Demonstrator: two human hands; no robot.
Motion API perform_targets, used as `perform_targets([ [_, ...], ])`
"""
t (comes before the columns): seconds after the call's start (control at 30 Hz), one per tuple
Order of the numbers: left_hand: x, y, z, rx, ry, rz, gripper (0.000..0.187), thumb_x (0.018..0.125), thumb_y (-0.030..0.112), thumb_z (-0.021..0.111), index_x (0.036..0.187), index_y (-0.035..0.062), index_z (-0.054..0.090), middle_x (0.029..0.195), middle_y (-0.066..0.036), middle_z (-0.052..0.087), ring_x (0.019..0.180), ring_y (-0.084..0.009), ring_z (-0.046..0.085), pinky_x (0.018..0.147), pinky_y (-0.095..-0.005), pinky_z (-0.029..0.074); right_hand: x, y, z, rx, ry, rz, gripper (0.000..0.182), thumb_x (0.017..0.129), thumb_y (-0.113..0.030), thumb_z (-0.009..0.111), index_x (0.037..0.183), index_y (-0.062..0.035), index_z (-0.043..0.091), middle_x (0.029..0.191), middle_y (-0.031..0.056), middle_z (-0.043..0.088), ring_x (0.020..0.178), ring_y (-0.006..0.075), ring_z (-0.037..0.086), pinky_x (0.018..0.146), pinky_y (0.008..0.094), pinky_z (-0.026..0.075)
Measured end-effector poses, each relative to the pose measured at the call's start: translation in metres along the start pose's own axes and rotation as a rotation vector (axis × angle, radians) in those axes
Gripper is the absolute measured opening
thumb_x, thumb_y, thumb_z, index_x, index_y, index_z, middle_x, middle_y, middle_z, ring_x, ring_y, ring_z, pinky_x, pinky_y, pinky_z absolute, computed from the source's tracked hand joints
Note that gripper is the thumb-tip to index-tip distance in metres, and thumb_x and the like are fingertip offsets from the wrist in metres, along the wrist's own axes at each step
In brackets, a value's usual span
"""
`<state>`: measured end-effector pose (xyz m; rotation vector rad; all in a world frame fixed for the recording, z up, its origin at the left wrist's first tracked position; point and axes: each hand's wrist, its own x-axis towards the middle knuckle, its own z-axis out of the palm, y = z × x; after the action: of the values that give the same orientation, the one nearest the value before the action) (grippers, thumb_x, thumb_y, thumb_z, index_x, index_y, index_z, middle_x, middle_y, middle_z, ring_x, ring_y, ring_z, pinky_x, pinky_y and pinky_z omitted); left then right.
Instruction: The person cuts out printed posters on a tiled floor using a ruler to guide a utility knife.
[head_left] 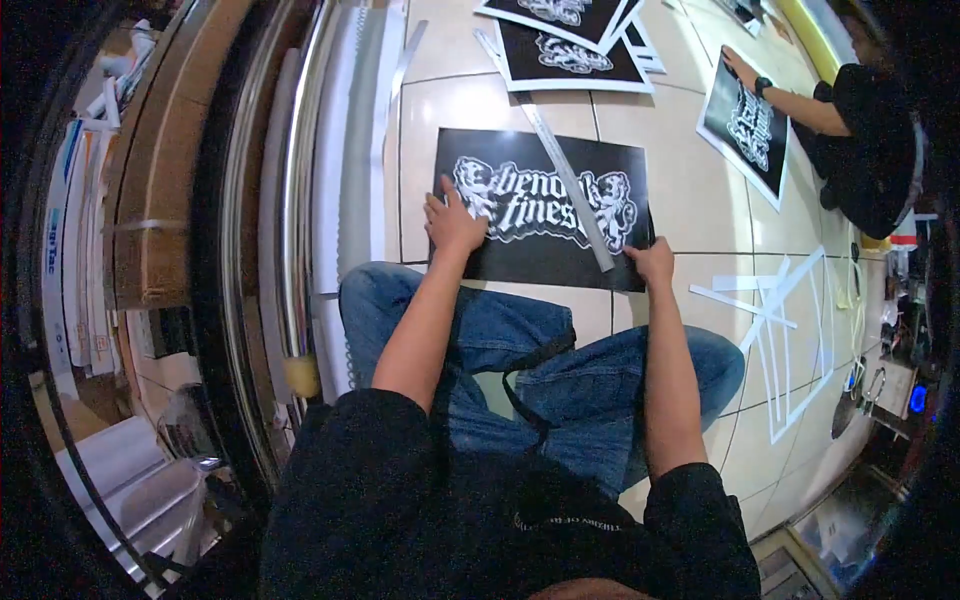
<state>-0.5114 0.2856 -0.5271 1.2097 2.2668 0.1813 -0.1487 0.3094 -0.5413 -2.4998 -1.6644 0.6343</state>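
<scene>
A black print with white gothic lettering [540, 255] lies flat on the tiled floor in front of my crossed legs. A metal ruler [570, 185] rests diagonally across it, its top end reaching past the upper edge. My left hand [457, 219] lies on the print's left part with the fingers spread. At the print's right edge, my right hand [652, 262] has its fingers drawn together near the lower corner; whatever is between them is too small to make out.
More black prints with white borders [575, 60] overlap beyond mine. Thin white strips [770, 310] lie at the right. A co-worker [850, 140] at the upper right touches another print [745, 125]. Long rolls and metal tubes [300, 200] run along the left.
</scene>
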Motion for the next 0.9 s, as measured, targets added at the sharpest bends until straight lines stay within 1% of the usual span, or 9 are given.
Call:
perform_targets([
  [0.13, -0.012, -0.025, -0.008, -0.087, -0.044, 0.075, 0.105, 0.08, 0.038, 0.073, 0.159, 0.0116, 0.008, 0.159, -0.029, 0.015, 0.146, -0.0423, 0.022, 0.113, -0.0554, 0.03, -0.008, 0.009, -0.066, 0.212, -0.258, -0.254, 0.061, 0.078, -0.032, 0.081, 0.123, 0.0023, 0.061, 0.114, 0.0239, 0.068, 0.106, 0.0374, 0.067, 0.089, 0.0426, 0.052],
  [0.27, -0.035, -0.012, 0.02, 0.076, 0.03, 0.25, 0.095, 0.083, 0.038, 0.07, 0.157, 0.0101, 0.018, 0.16, -0.026, 0.014, 0.148, -0.042, 0.015, 0.116, -0.0596, 0.021, -0.041, 0.028, -0.184, 0.012, -0.045, -0.441, 0.069, 0.084, -0.028, 0.076, 0.138, 0.004, 0.049, 0.131, 0.0259, 0.06, 0.119, 0.0351, 0.06, 0.101, 0.0411, 0.046],
  [0.33, -0.04, 0.002, 0.025, 0.126, 0.039, 0.392, 0.092, 0.084, 0.04, 0.068, 0.156, 0.009, 0.021, 0.161, -0.025, 0.013, 0.148, -0.0422, 0.014, 0.116, -0.0601, 0.021, -0.055, 0.038, -0.238, 0.082, -0.108, -0.456, 0.071, 0.086, -0.025, 0.073, 0.143, 0.0037, 0.042, 0.142, 0.0223, 0.052, 0.129, 0.0318, 0.053, 0.108, 0.0389, 0.04],
  [0.47, -0.028, 0.017, 0.044, -0.059, 0.11, 0.611, 0.079, 0.085, 0.037, 0.066, 0.15, 0.0059, 0.035, 0.156, -0.027, 0.026, 0.145, -0.0441, 0.024, 0.116, -0.0581, 0.023, -0.103, 0.052, -0.332, 0.325, 0.057, -0.391, 0.075, 0.089, -0.019, 0.065, 0.151, 0.0051, 0.031, 0.157, 0.0182, 0.033, 0.148, 0.0231, 0.025, 0.119, 0.0335, 0.016],
  [0.53, -0.014, 0.032, 0.054, -0.106, 0.244, 0.655, 0.069, 0.085, 0.032, 0.067, 0.143, 0.0036, 0.043, 0.148, -0.025, 0.04, 0.138, -0.0414, 0.037, 0.112, -0.053, 0.032, -0.109, 0.079, -0.37, 0.351, 0.174, -0.441, 0.075, 0.088, -0.018, 0.064, 0.152, 0.004, 0.031, 0.158, 0.0162, 0.033, 0.149, 0.0228, 0.022, 0.12, 0.0339, 0.013],
  [0.6, 0.007, 0.055, 0.047, -0.24, 0.254, 0.779, 0.061, 0.084, 0.026, 0.067, 0.137, 0.0021, 0.049, 0.139, -0.023, 0.05, 0.131, -0.0371, 0.046, 0.107, -0.0467, 0.04, -0.124, 0.092, -0.388, 0.495, 0.323, -0.513, 0.073, 0.089, -0.017, 0.064, 0.151, 0.0036, 0.032, 0.155, 0.015, 0.038, 0.144, 0.0249, 0.033, 0.118, 0.0355, 0.023],
  [0.7, 0.063, 0.099, 0.038, -0.268, 0.268, 0.83, 0.057, 0.084, 0.024, 0.069, 0.134, 0.0021, 0.051, 0.137, -0.024, 0.052, 0.127, -0.0409, 0.049, 0.109, -0.0458, 0.039, -0.101, 0.205, -0.406, 0.894, 0.374, -0.18, 0.07, 0.09, -0.014, 0.064, 0.151, 0.0027, 0.033, 0.152, 0.0149, 0.039, 0.135, 0.0258, 0.042, 0.114, 0.0361, 0.031],
  [0.77, 0.1, 0.131, 0.026, -0.189, 0.321, 0.844, 0.061, 0.082, 0.022, 0.071, 0.136, 0.0031, 0.05, 0.138, -0.021, 0.052, 0.129, -0.0382, 0.048, 0.108, -0.0453, 0.041, -0.107, 0.213, -0.374, 0.781, 0.566, -0.196, 0.063, 0.09, -0.013, 0.063, 0.146, 0.0044, 0.04, 0.146, 0.0179, 0.045, 0.131, 0.0266, 0.046, 0.112, 0.0366, 0.035],
  [0.9, 0.174, 0.175, 0.005, 0.237, 0.58, 0.925, 0.074, 0.08, 0.024, 0.073, 0.145, 0.0087, 0.043, 0.146, -0.017, 0.048, 0.138, -0.0345, 0.04, 0.111, -0.0518, 0.036, -0.098, 0.189, -0.286, 1.326, 0.38, -0.016, 0.061, 0.091, -0.014, 0.06, 0.146, 0.0047, 0.04, 0.141, 0.0176, 0.051, 0.125, 0.0294, 0.054, 0.106, 0.0412, 0.044],
])
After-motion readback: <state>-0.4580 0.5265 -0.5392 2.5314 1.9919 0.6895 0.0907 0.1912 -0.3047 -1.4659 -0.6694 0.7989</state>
